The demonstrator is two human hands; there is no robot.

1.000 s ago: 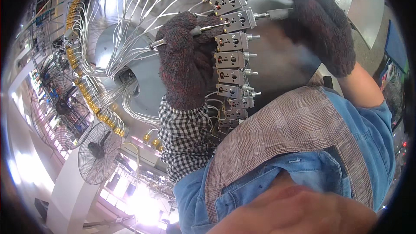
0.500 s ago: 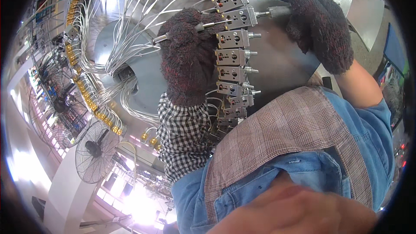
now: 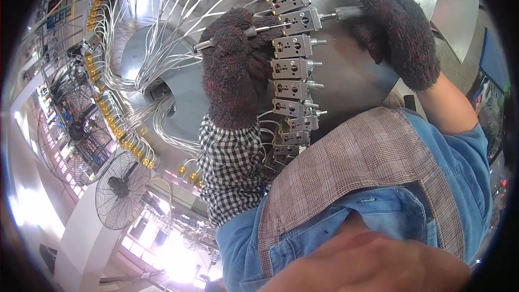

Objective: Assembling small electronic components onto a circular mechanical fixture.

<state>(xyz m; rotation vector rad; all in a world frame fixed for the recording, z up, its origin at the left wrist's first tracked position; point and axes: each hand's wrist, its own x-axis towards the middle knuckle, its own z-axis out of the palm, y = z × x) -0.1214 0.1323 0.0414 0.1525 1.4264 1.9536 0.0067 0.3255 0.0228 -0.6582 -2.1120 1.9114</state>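
Observation:
My left hand [image 3: 233, 70], in a dark knitted glove over a checked sleeve, grips a thin metal tool [image 3: 230, 37] whose tip points at a small grey valve block [image 3: 299, 20]. That block belongs to a curved row of grey valve blocks [image 3: 291, 68] mounted on a shiny steel machine body [image 3: 351, 70]. My right hand [image 3: 397, 27], also in a dark glove, is closed around the metal stub [image 3: 338, 14] sticking out of the same block's right side. Many thin white tubes [image 3: 162, 27] fan out to the left of the row.
A curved line of brass fittings [image 3: 116, 124] with more tubing runs along the left. Two wire-caged fans [image 3: 121, 189] show at the lower left, with bright lights below them. My blue denim and checked clothing [image 3: 373, 184] fills the lower right.
Both gloved hands have shifted slightly upward and to the left along the valve row; the grips on the tool and the stub look unchanged.

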